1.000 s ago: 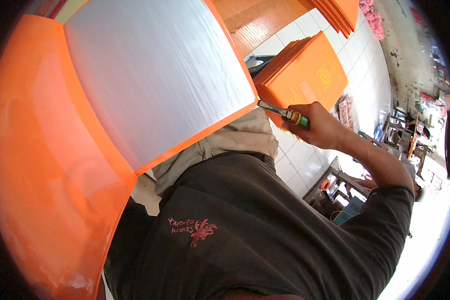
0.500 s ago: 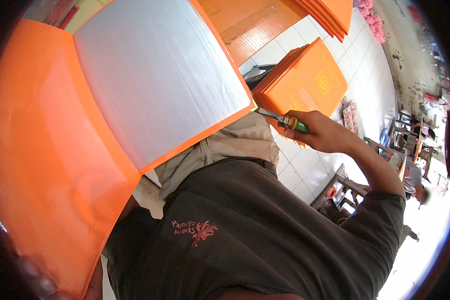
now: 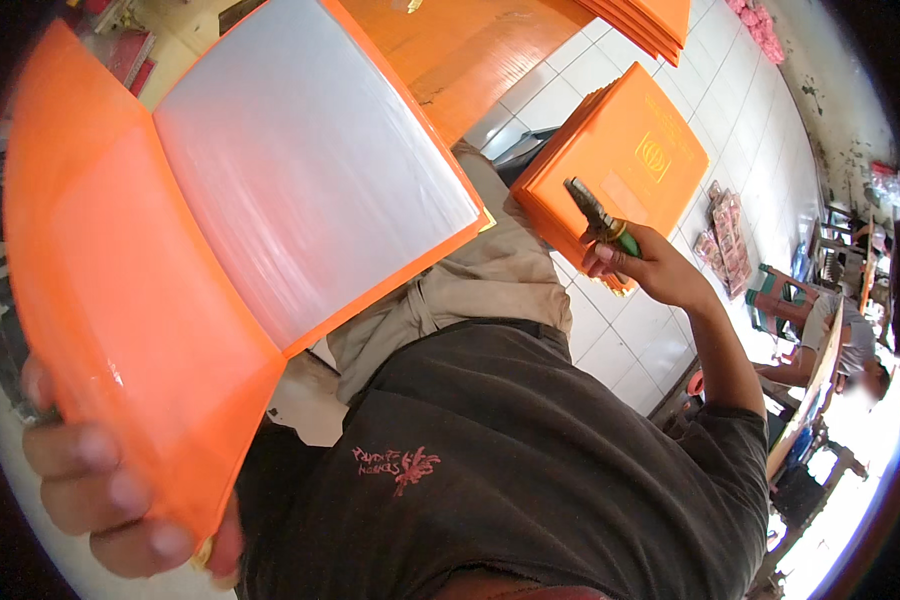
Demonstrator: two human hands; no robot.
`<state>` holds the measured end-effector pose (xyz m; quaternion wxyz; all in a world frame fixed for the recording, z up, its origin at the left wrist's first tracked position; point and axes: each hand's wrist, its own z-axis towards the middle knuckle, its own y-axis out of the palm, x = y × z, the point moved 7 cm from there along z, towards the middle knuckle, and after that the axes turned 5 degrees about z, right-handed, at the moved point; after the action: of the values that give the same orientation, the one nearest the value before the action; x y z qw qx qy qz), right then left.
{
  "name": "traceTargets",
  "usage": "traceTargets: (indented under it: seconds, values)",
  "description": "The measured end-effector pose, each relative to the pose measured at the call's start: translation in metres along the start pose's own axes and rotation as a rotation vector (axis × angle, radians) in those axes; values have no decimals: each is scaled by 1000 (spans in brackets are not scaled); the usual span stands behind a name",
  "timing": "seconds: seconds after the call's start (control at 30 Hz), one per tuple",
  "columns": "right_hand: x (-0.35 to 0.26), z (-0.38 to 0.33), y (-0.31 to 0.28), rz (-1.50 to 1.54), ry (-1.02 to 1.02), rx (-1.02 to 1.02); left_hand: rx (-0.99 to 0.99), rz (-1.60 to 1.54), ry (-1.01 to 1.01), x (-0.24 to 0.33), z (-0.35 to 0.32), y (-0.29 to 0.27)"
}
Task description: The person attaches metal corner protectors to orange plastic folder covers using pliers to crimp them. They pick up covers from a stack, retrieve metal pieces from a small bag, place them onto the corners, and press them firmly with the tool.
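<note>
Behind the orange folder (image 3: pixel 160 330), left hand (image 3: pixel 120 500) grips it (palm hidden); right hand (image 3: pixel 650 265) grips pliers (image 3: pixel 598 215).

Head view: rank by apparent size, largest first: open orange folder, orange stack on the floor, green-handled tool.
1. open orange folder, though it is held close to the camera, which inflates it.
2. orange stack on the floor.
3. green-handled tool, in the right hand.
</note>
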<state>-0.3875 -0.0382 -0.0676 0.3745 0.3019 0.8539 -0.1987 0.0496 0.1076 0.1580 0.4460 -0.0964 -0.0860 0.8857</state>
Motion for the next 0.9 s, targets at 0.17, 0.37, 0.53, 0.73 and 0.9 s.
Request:
traceTargets:
  seconds: [0.17,0.37,0.53,0.73,0.9]
  values:
    - [7,4,-1,204,-77,123,-448,-117,-105,-7,6,81]
    - [27,4,-12,230,-121,271,-783,-242,-365,-18,-11,164]
    - [37,4,-21,232,-129,338,-980,-311,-380,-16,-52,210]
    - [38,8,-24,236,-132,338,-1063,-279,-413,-13,-78,228]
    - [37,11,-30,227,-137,356,-1071,-283,-458,-11,-82,235]
